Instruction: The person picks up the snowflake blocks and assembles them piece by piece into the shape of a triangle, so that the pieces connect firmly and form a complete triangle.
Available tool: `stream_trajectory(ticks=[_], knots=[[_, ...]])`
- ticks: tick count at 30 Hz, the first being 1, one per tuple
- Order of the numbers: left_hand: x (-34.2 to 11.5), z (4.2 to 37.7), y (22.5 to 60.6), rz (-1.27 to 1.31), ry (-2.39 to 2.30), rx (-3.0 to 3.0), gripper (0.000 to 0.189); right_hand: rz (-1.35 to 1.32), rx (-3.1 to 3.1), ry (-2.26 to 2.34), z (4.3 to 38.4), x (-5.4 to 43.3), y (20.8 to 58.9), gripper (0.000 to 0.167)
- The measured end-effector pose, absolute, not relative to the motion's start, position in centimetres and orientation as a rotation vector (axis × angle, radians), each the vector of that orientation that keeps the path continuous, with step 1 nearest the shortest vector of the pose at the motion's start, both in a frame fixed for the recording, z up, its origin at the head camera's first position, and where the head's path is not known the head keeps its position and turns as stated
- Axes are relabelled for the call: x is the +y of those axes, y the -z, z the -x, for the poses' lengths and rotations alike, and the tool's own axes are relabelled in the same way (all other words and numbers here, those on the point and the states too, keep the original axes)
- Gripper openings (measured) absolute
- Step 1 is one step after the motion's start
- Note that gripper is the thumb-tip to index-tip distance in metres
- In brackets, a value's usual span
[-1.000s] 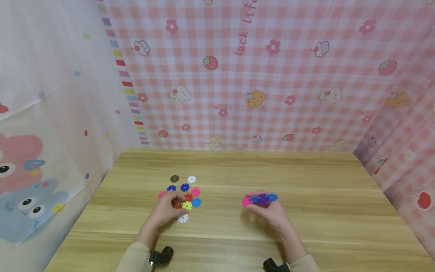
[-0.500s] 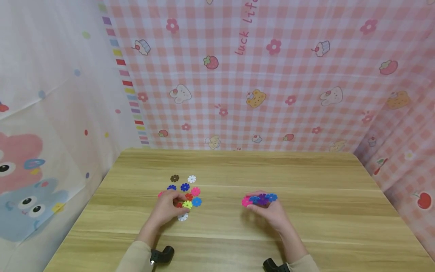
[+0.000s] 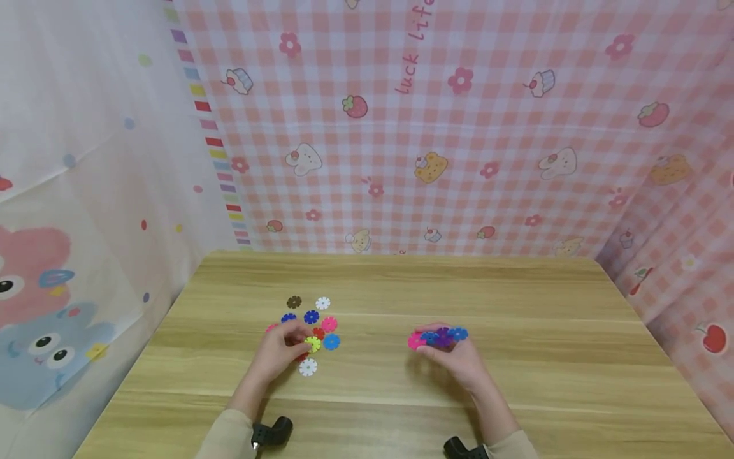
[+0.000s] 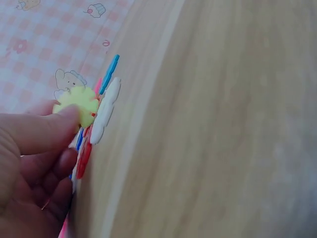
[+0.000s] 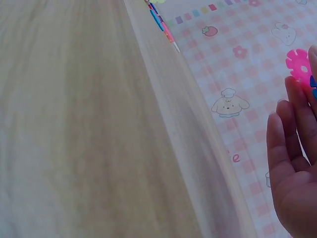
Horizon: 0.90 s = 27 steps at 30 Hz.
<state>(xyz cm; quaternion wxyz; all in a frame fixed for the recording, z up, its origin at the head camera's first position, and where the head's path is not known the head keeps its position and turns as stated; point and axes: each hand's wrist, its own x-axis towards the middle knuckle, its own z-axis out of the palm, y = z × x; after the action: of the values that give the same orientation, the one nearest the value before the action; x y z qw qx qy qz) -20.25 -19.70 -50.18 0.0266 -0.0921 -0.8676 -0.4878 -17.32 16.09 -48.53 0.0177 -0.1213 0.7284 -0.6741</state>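
Observation:
My left hand (image 3: pixel 282 349) pinches a yellow notched snowflake disc (image 4: pixel 81 105) between thumb and fingers, raised above the loose discs. Under and around it lie a white disc (image 3: pixel 308 367), a red disc (image 3: pixel 318 333), a light blue disc (image 3: pixel 331 342) and a pink disc (image 3: pixel 329 324). Part of another red disc (image 4: pixel 84 161) shows below the hand in the left wrist view. My right hand (image 3: pixel 459 361) holds a short chain of interlocked snowflake discs, with a pink disc (image 3: pixel 416 341) at one end, then blue, a purple disc (image 3: pixel 444 336) and blue. The thumb covers part of the pink one.
Farther back lie a brown disc (image 3: pixel 294 302), a second white disc (image 3: pixel 323 303) and dark blue discs (image 3: pixel 311 317). The wooden table (image 3: pixel 367 408) meets a pink checked cloth (image 3: pixel 373 140) at its far edge. Black wrist mounts (image 3: pixel 273 433) sit at both sleeves.
My left hand has lifted the yellow disc slightly and drawn it a little left, uncovering more of the white disc below. The right hand and its chain have stayed in place.

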Motion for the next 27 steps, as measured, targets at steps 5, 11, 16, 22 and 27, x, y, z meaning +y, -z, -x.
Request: stream_trajectory(ticks=[5, 11, 16, 22, 27], knots=[[-19.3, 19.9, 49.3, 0.202, 1.542, -2.646, 0.017, 0.375, 2.267, 2.087, 17.2, 16.1, 48.4, 0.037], [-16.6, 19.0, 47.3, 0.245, 1.589, -2.556, 0.016, 0.353, 2.303, 2.052, 17.1, 16.0, 48.3, 0.038], [-13.2, 18.3, 46.3, 0.335, 1.662, -2.476, 0.014, 0.341, 2.299, 2.062, 17.1, 15.9, 48.2, 0.038], [-9.5, 17.8, 45.9, 0.411, 1.777, -2.457, 0.012, 0.334, 2.300, 2.087, 17.1, 15.8, 48.3, 0.037], [-7.4, 17.6, 46.4, 0.431, 1.813, -2.442, 0.011, 0.396, 2.283, 2.122, 17.2, 15.7, 48.3, 0.035]])
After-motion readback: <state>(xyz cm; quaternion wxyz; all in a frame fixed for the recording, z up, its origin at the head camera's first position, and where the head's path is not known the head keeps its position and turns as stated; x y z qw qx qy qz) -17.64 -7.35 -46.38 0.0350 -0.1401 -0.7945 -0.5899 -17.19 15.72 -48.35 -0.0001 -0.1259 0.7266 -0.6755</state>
